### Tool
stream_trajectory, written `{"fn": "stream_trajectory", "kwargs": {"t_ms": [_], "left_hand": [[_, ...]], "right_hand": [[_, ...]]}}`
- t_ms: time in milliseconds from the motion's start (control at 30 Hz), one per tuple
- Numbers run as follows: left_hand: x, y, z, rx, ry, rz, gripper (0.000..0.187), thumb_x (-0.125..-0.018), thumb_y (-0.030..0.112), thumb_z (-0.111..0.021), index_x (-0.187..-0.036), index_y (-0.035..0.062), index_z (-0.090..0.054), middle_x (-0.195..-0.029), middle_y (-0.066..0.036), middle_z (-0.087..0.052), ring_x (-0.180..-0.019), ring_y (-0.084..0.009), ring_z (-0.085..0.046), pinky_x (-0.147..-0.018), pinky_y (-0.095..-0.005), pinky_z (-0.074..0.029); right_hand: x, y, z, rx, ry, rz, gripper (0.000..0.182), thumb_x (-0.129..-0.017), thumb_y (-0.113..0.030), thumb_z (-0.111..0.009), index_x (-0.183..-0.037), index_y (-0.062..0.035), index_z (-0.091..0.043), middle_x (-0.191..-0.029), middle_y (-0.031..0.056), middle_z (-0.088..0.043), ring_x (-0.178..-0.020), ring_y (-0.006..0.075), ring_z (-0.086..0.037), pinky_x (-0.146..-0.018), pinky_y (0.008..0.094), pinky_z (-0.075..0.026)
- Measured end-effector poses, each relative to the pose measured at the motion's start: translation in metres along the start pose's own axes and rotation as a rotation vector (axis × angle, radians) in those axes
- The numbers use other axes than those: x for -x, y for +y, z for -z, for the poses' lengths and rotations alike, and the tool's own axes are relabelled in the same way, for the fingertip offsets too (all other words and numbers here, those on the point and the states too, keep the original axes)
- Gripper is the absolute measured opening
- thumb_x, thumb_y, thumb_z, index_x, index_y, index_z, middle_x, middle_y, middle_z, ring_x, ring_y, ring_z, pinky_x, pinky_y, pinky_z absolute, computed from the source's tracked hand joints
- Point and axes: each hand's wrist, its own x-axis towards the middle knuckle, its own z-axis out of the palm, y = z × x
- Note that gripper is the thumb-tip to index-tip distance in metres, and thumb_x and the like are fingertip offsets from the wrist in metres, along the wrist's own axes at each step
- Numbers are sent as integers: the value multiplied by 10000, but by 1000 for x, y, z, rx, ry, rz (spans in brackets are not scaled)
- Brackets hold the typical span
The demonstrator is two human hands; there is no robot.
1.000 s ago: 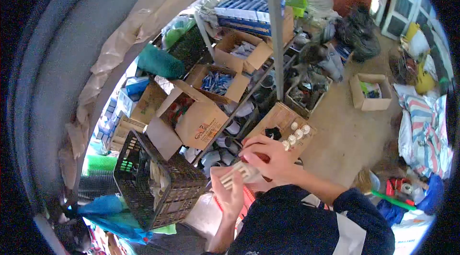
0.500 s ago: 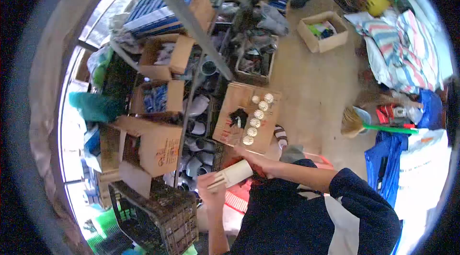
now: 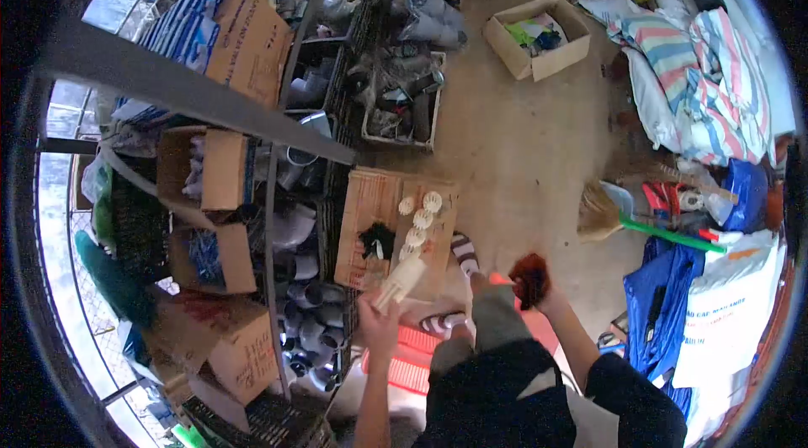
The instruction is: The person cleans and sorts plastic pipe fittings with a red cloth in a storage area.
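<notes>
A cream, tube-like piece with slots at its near end (image 3: pixel 406 278) is held in my left hand (image 3: pixel 379 320), its far end over the cardboard box. My right hand (image 3: pixel 549 300), to the right of my knees, is closed at a dark reddish-brown bristly thing (image 3: pixel 530 280); its fingers are mostly hidden. On the flat cardboard box (image 3: pixel 358 196) several round cream slotted caps (image 3: pixel 423 219) stand in a row, with a small black bundle (image 3: pixel 376 241) to their left.
Left, shelves hold grey pipe fittings (image 3: pixel 316 326) and open cartons (image 3: pixel 225 170). A metal bar (image 3: pixel 194 90) crosses the upper left. An open box (image 3: pixel 539 36) lies ahead on the floor; a broom (image 3: pixel 599 211), striped sacks (image 3: pixel 715 86) and a red stool (image 3: pixel 410 357) are near.
My right hand has moved right, away from the cream piece, and now shows the bristly thing. My left hand still holds the piece, now tilted more upright. The view has shifted.
</notes>
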Motion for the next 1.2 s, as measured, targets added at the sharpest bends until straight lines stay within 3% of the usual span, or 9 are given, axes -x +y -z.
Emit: {"fn": "stream_trajectory", "kwargs": {"t_ms": [33,100,133,233,433,500,700,900,1200], "left_hand": [[-29,-8,-4,-151,6,-75,341,-881,64,-669,-1150,-14,-476,-1172,-177,-524,-1113,-260,-538,-947,-373,-457],[-85,-19,-12,-475,7,-202,333,-866,90,-680,-1130,-17,-507,-1148,-202,-542,-1074,-297,-566,-901,-392,-468],[-114,-28,-25,-458,21,-158,326,-851,99,-686,-1116,-14,-533,-1116,-207,-562,-1045,-318,-578,-879,-408,-468],[-185,-21,-69,-467,-16,-40,289,-828,112,-684,-1081,4,-598,-1020,-198,-623,-984,-370,-606,-856,-441,-473],[-287,-109,-139,-774,-78,-261,312,-829,223,-695,-1089,57,-646,-1020,-182,-649,-996,-400,-607,-853,-470,-488],[-312,-142,-152,-779,-157,-268,310,-822,232,-698,-1084,71,-657,-1028,-175,-652,-993,-389,-611,-848,-481,-485],[-324,-173,-171,-1063,-284,-415,324,-852,194,-665,-1163,107,-647,-1148,-153,-653,-1048,-366,-621,-907,-484,-480],[-327,-208,-167,-1034,-351,-499,247,-824,184,-656,-1054,96,-667,-1061,-139,-632,-1006,-370,-591,-846,-510,-472],[-280,-142,-150,-977,-171,-433,396,-834,166,-667,-1209,55,-607,-1236,-172,-573,-1177,-376,-528,-931,-508,-446]], "right_hand": [[-11,-9,68,717,-7,222,557,-929,-630,-500,-1139,-124,-597,-1019,113,-641,-808,255,-626,-676,379,-543],[-8,-29,76,768,89,203,600,-928,-675,-440,-1078,-115,-593,-976,126,-638,-786,264,-624,-665,388,-542],[13,-39,72,103,191,-28,630,-928,-701,-403,-1047,-111,-590,-953,132,-639,-778,262,-626,-661,399,-543],[33,-37,83,196,489,-31,666,-941,-704,-330,-1000,-91,-581,-868,92,-631,-652,250,-607,-540,414,-523],[82,-26,139,339,540,-102,735,-970,-693,-224,-967,-60,-599,-834,139,-660,-747,251,-645,-643,402,-547],[89,-19,131,414,672,-107,753,-947,-721,-251,-942,-55,-603,-800,136,-650,-696,253,-637,-587,411,-546],[93,-21,139,350,739,-180,666,-974,-675,-268,-983,-84,-575,-816,103,-647,-626,237,-622,-544,400,-552],[61,-32,113,436,661,-136,684,-951,-710,-289,-1001,-82,-555,-817,111,-624,-620,249,-607,-520,411,-540],[38,-39,98,467,692,-157,685,-973,-690,-236,-1002,-81,-548,-824,112,-613,-605,258,-609,-517,403,-544]]}}
